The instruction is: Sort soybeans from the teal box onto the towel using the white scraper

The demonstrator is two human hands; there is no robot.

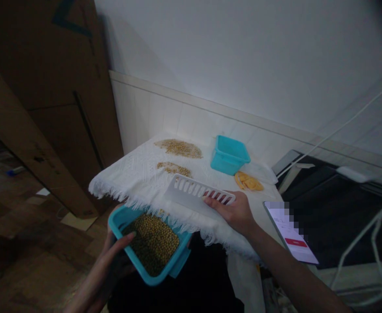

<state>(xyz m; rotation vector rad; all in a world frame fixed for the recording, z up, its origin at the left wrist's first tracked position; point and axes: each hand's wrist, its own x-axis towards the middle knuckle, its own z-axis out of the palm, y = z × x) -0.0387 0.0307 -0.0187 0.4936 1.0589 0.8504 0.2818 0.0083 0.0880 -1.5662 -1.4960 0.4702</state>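
My left hand (115,247) grips a turquoise plastic tub (152,280) below the table's front edge, its thumb over the rim. Inside the tub lie yellow soybeans (160,232) and small dark green beans (142,250). A white plastic piece with a row of slots (194,198) is in my right hand (238,213), held low over the front of the white fringed cloth (132,167). Just beyond it, a small patch of soybeans (174,168) is spread on the cloth. Further back lies a larger patch of soybeans (181,148).
A second turquoise tub (228,161) stands at the back right of the table, beside a crumpled yellow cloth (248,181). A phone or tablet with a lit screen (290,232) lies at the right edge. Large cardboard boxes (54,95) rise at the left, and white cables (373,226) hang at the right.
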